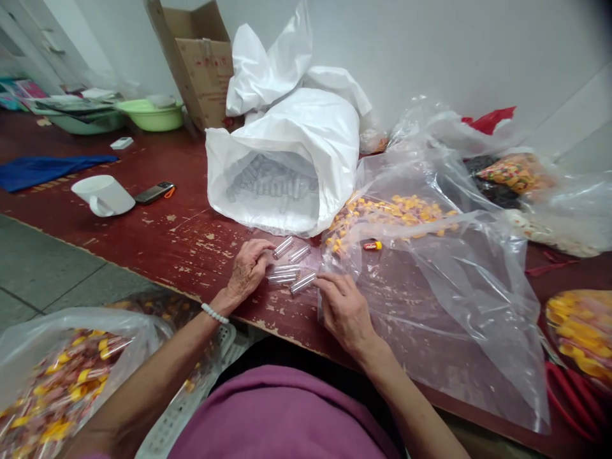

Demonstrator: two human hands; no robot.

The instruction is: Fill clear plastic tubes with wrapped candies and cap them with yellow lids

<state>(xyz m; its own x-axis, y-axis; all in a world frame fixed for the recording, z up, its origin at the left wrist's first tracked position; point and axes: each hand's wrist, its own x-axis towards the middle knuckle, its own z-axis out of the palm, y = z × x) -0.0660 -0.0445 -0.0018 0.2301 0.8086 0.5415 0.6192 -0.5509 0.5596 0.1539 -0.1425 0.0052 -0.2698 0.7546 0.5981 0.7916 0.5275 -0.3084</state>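
Several short clear plastic tubes lie loose on the worn red table in front of me. My left hand (249, 268), a pale bead bracelet at its wrist, is closed with thumb and fingertips at the lower end of one clear tube (283, 247). On the other side of the small group, my right hand (345, 307) pinches the upper end of another clear tube (303, 284). Between the hands more tubes (283, 274) rest side by side. Just behind them a white sack (335, 140) lies on its side, its mouth facing me, with many clear tubes inside.
Right of the sack, a clear plastic bag (444, 306) spreads over the table with yellow caps (396, 210) and a small red-and-yellow tube (372, 245). A white mug (102, 194) and a phone (155, 192) stand left. A bag of filled tubes (71, 382) sits below the table edge.
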